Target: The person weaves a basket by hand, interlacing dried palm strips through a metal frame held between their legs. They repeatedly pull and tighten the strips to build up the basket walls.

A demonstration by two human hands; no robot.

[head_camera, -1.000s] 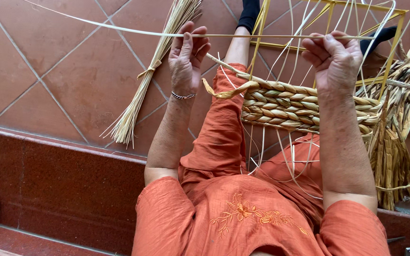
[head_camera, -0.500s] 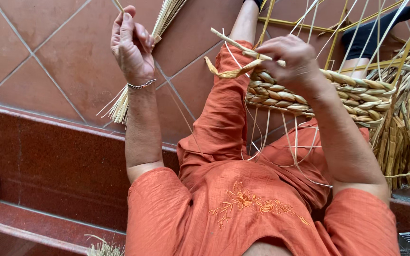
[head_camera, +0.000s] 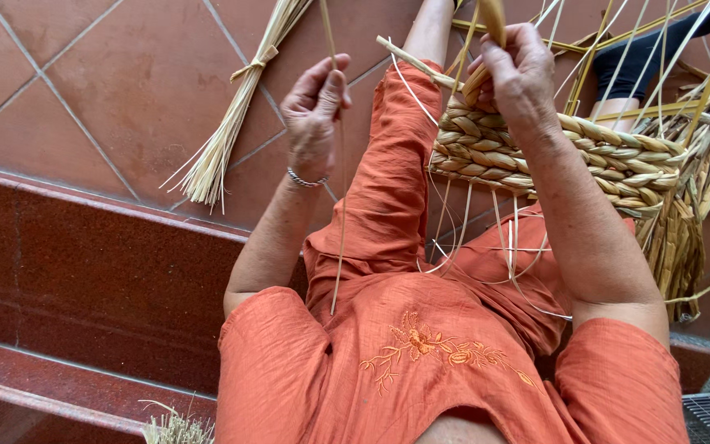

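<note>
- Head view, upper centre: left hand [head_camera: 312,115] raised, fingers pinching a thin pale strand [head_camera: 338,205]; its long axis runs near vertical, loose end hanging down to the orange lap.
- Upper right: right hand [head_camera: 519,78] closed on a thick rush strand [head_camera: 486,49] at the near rim of the woven basket [head_camera: 569,156], fingers curled tight around it.
- Basket rests across the thighs, just right of the left hand; the right hand is the nearer, touching the rim.
- Upper left: tied straw bundle [head_camera: 232,107] lies on the tiled floor [head_camera: 84,90], apart from both hands.

Matt dry straw basket weave [head_camera: 552,152], glossy terracotta floor tiles [head_camera: 108,90], crinkled orange cloth [head_camera: 388,362].
</note>
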